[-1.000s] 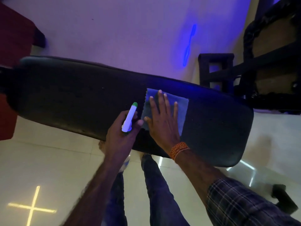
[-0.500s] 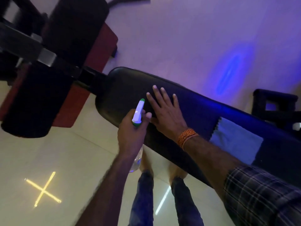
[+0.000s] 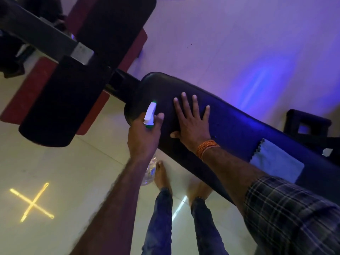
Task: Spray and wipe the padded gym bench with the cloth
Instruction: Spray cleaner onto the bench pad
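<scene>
The left grip [image 3: 143, 138] is wrapped round the neck of the spray bottle [image 3: 150, 115], thumb up beside the white head, nozzle aimed at the rounded end of the padded surface [image 3: 239, 129]. The right grip [image 3: 193, 126] holds nothing and lies flat on the surface, fingers spread, just beside the nozzle. The cloth [image 3: 276, 161] lies spread on the surface, well along from that end, untouched. The step looks like spraying this end. To do it well, lift the flat palm out of the mist's path, tilt the nozzle down at the surface, and mist lightly so nothing runs over the surface's edge.
</scene>
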`<state>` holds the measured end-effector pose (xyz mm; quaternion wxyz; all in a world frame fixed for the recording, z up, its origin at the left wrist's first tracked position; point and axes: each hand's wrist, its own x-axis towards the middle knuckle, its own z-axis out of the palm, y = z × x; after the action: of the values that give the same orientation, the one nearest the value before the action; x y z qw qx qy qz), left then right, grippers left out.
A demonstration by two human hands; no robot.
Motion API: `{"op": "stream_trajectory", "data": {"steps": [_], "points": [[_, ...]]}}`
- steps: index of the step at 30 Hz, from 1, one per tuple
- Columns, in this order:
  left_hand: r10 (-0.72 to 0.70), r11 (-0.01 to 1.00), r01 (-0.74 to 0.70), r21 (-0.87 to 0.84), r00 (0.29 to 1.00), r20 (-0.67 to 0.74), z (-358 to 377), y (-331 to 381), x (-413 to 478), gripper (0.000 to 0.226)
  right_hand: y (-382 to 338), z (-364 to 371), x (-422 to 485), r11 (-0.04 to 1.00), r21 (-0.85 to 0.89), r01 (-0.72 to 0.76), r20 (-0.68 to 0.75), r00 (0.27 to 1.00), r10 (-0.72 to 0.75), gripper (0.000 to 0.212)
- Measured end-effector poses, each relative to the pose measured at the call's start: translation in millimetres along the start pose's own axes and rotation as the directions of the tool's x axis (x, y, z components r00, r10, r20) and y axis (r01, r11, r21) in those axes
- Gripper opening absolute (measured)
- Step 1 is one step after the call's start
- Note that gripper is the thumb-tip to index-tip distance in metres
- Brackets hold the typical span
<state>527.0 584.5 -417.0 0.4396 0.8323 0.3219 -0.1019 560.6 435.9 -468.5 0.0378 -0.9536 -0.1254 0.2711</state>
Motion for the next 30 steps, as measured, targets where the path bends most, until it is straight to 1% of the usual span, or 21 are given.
{"op": "stream_trajectory", "data": {"steps": [2, 3, 5, 8, 10, 12, 14, 18, 20, 22, 24, 27, 30], "points": [[-0.033, 0.999, 0.033, 0.011, 0.999, 0.002, -6, -9, -4, 0.047, -1, 0, -1, 1.0, 0.0, -0.004, 0.003, 1.0, 0.004, 0.119], [-0.053, 0.999, 0.053, -0.005, 0.999, 0.013, -8, -15, -6, 0.048, -1, 0, -2, 1.0, 0.001, -0.004, 0.003, 1.0, 0.004, 0.119], [-0.073, 0.997, 0.073, -0.024, 0.997, 0.019, -14, -25, -12, 0.048, 0, -1, -2, 1.0, 0.001, 0.0, 0.004, 1.0, 0.0, 0.118], [-0.092, 0.994, 0.09, -0.069, 0.995, -0.035, -22, -43, -21, 0.048, 1, -3, -4, 1.0, 0.021, 0.012, 0.002, 1.0, -0.012, 0.114], [-0.109, 0.989, 0.103, -0.102, 0.993, -0.056, -25, -51, -29, 0.044, 0, 1, -10, 0.998, 0.053, 0.016, -0.017, 1.0, -0.015, 0.107], [-0.108, 0.992, 0.104, -0.066, 0.992, -0.063, -25, -57, -36, 0.036, -1, 9, -22, 0.997, 0.075, 0.021, -0.045, 0.999, -0.018, 0.098], [-0.09, 0.996, 0.09, -0.016, 0.995, -0.047, -22, -58, -42, 0.039, 1, 21, -38, 0.996, 0.081, 0.032, -0.068, 0.997, -0.026, 0.091], [-0.026, 1.0, 0.026, 0.011, 0.998, 0.055, -3, -46, -56, 0.04, 17, 36, -63, 0.995, 0.07, 0.068, -0.109, 0.992, -0.06, 0.09], [-0.019, 0.998, 0.015, 0.066, 0.998, 0.066, 11, -38, -62, 0.04, 30, 40, -72, 0.995, 0.062, 0.073, -0.114, 0.991, -0.065, 0.092], [0.004, 0.999, -0.008, 0.047, 0.997, 0.079, 25, -29, -69, 0.041, 46, 42, -81, 0.997, 0.064, 0.044, -0.114, 0.993, -0.037, 0.094], [0.047, 0.999, -0.048, 0.007, 0.994, 0.096, 39, -16, -70, 0.035, 66, 41, -87, 0.996, 0.088, -0.02, -0.111, 0.993, 0.03, 0.097], [0.077, 0.997, -0.079, 0.013, 0.991, 0.111, 61, 9, -66, 0.032, 95, 38, -95, 0.984, 0.123, -0.128, -0.083, 0.987, 0.139, 0.098], [0.131, 0.991, -0.132, -0.004, 0.976, 0.172, 81, 26, -70, 0.031, 112, 36, -105, 0.979, 0.128, -0.157, -0.061, 0.984, 0.165, 0.096]]}}
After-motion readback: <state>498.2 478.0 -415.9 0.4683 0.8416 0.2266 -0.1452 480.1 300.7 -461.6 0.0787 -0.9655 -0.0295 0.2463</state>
